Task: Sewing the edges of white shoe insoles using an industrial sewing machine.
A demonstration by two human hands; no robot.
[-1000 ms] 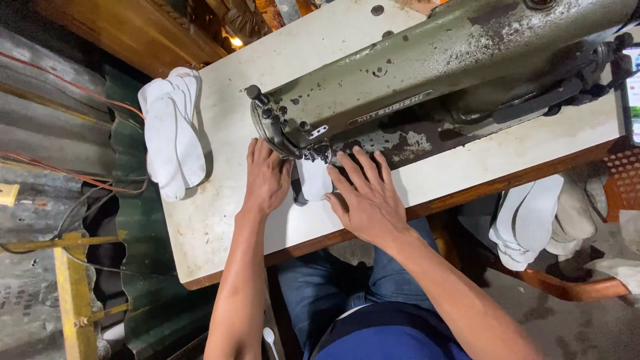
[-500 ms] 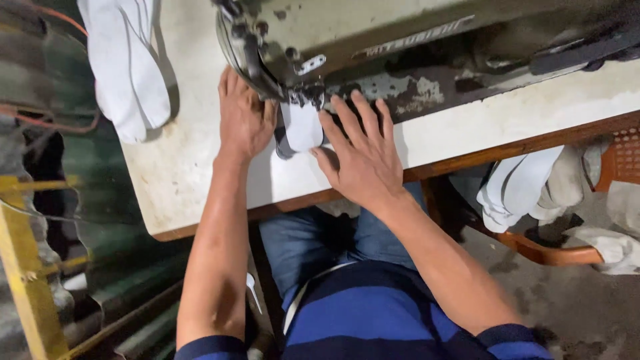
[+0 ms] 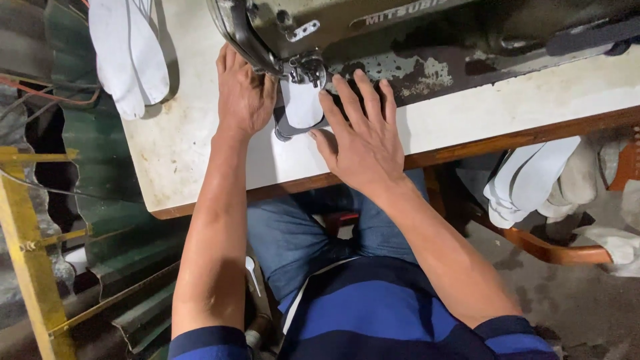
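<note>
Both hands [image 3: 243,90] [image 3: 363,137] flat beside white piece [image 3: 301,103]

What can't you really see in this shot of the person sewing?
All from the head view:
- The needle: hidden behind the presser foot and machine head.
- Left hand fingertips: tucked under the machine head.
- The white piece: its far end runs under the foot, and the right hand covers one edge.
- The machine's top: cut off by the upper edge.
- The white stack: cut off by the upper edge.
</note>
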